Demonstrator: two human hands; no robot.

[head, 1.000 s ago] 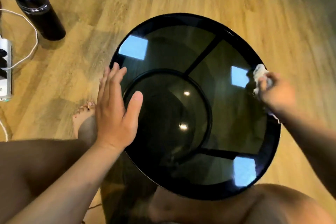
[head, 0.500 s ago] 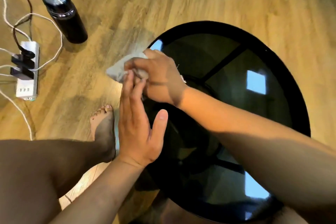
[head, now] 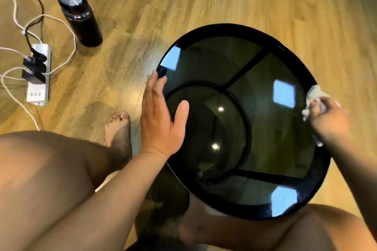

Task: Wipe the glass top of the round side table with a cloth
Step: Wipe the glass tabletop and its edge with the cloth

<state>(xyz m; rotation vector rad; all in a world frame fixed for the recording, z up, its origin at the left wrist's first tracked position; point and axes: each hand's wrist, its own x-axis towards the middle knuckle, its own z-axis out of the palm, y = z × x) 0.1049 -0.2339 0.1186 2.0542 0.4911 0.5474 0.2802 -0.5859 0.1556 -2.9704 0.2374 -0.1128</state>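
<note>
The wiping is in progress. The right hand [head: 328,120] pinches one crumpled white cloth [head: 313,96] at the right rim of the round glass tabletop [head: 265,124], between the knees. The left hand [head: 161,120] lies flat on the left edge, fingers together, thumb apart. The glass looks shiny (remaining dirt I cannot judge). Nearby are one black flask [head: 80,17] and one power strip [head: 38,75].

The right hand [head: 328,120] is motion-blurred and hides most of the white cloth [head: 313,96] at the side table's [head: 224,30] right rim. The left palm [head: 161,120] covers its left rim. The power strip's [head: 38,75] cables leave the frame.
</note>
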